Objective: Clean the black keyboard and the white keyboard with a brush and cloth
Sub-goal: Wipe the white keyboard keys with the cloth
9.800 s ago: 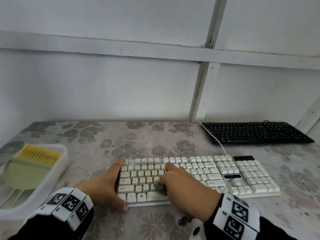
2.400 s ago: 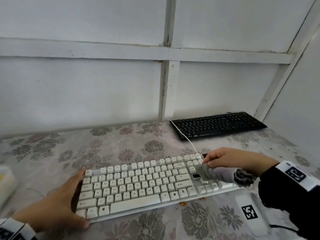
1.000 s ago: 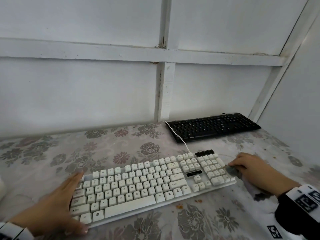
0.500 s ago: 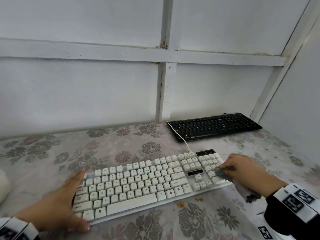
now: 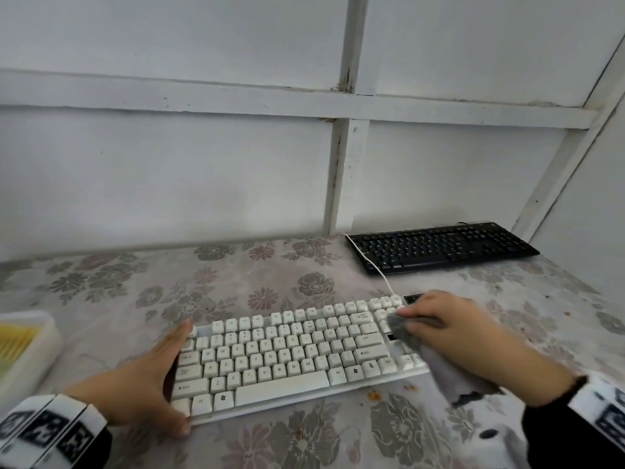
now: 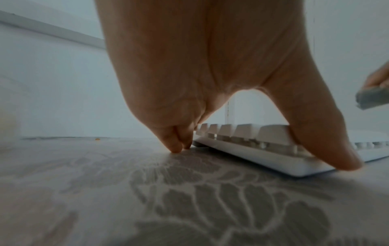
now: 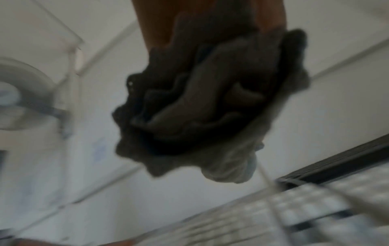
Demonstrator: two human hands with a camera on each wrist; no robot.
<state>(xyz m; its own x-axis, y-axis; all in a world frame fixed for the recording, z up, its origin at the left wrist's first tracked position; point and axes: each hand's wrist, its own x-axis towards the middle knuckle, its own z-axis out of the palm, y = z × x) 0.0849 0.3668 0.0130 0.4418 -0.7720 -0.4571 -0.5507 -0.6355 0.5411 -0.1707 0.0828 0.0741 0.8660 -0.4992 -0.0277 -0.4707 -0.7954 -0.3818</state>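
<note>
The white keyboard [image 5: 287, 353] lies slantwise on the flowered table, also low in the left wrist view [image 6: 263, 146]. My left hand [image 5: 152, 377] spans its left end, straight fingers along the far corner and thumb [image 6: 328, 149] at the near corner. My right hand [image 5: 443, 330] grips a grey cloth [image 5: 406, 336] over the keyboard's right keys; in the right wrist view the bunched cloth [image 7: 210, 108] fills the middle, blurred. The black keyboard [image 5: 439, 247] sits at the back right against the wall. A brush with yellow bristles [image 5: 17, 340] lies in a white tray at the left edge.
The white tray [image 5: 37, 353] stands at the table's left edge. A white cable [image 5: 375, 269] runs from the white keyboard past the black one's left end. Orange crumbs [image 5: 375, 396] lie in front of the white keyboard. White panelled walls close the back and right.
Over the last second my right hand with the cloth moved left from the keyboard's right end onto the keys near its top right. My left hand stayed at the left end.
</note>
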